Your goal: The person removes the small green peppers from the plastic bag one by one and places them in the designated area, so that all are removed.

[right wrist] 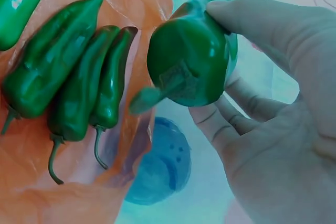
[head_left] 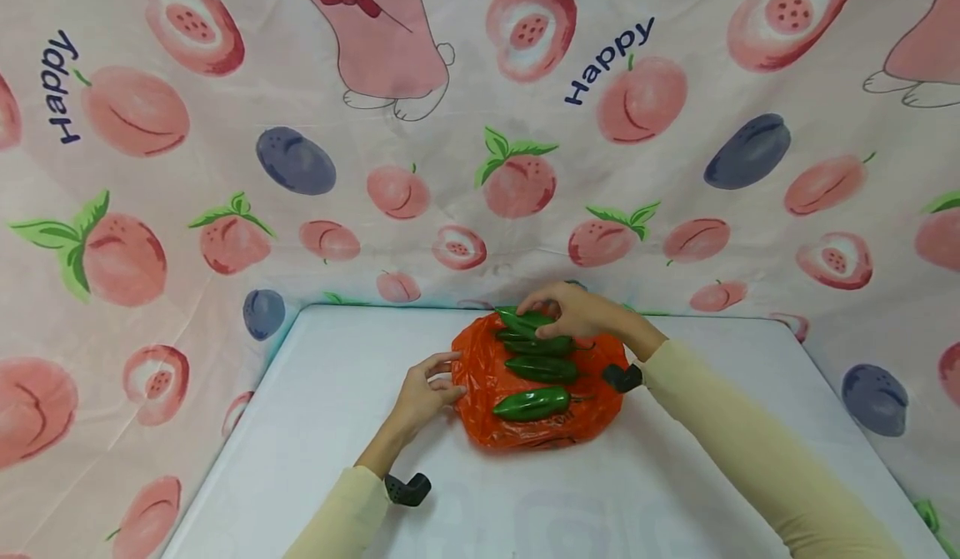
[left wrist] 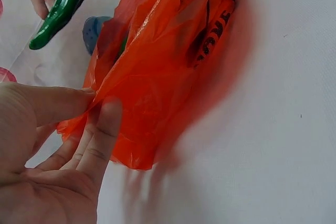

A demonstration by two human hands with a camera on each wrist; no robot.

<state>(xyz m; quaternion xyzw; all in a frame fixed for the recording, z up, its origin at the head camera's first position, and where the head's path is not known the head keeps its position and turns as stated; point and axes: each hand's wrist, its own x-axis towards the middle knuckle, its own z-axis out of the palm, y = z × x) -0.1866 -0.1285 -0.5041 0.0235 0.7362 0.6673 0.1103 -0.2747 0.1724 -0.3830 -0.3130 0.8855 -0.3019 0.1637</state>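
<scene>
An orange-red plastic bag [head_left: 480, 367] lies spread on the white table, with several green chili peppers [head_left: 532, 404] in a row on it. At the bag's left edge, my left hand [head_left: 420, 392] pinches the thin plastic between thumb and fingers, as the left wrist view shows. My right hand [head_left: 577, 309] grips one green chili pepper [right wrist: 184, 61] at the bag's far side, thumb on one side and fingers on the other. Its stem points toward the right wrist camera. The other chili peppers [right wrist: 84, 87] lie side by side on the plastic, stems all facing one way.
The white table [head_left: 360, 351] reaches a back edge just beyond the bag. Behind it and at both sides hangs a pale pink cloth [head_left: 450, 142] printed with peaches and plums. Black lettering marks the bag's near side.
</scene>
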